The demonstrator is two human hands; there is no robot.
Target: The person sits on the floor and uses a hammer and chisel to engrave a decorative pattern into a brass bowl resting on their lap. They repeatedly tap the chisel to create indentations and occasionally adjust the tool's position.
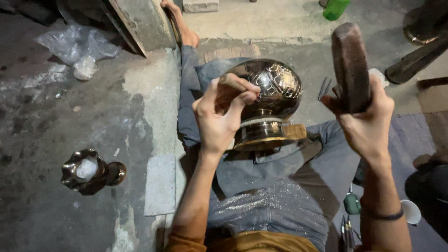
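Two hands busy over an engraved metal vase [273,91] resting on the lap, its base against a wooden block [295,131]; left hand [219,116] pinching a thin punch [235,82] against the vase's belly, right hand [366,119] clenched round a dark wooden mallet [351,65], raised; small metal cup [88,171] lying on the concrete floor [56,116], well apart

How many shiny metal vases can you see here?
2 for sure: an engraved vase on the lap under the left hand, and a fluted vase on the floor. More may sit cut off at top right.
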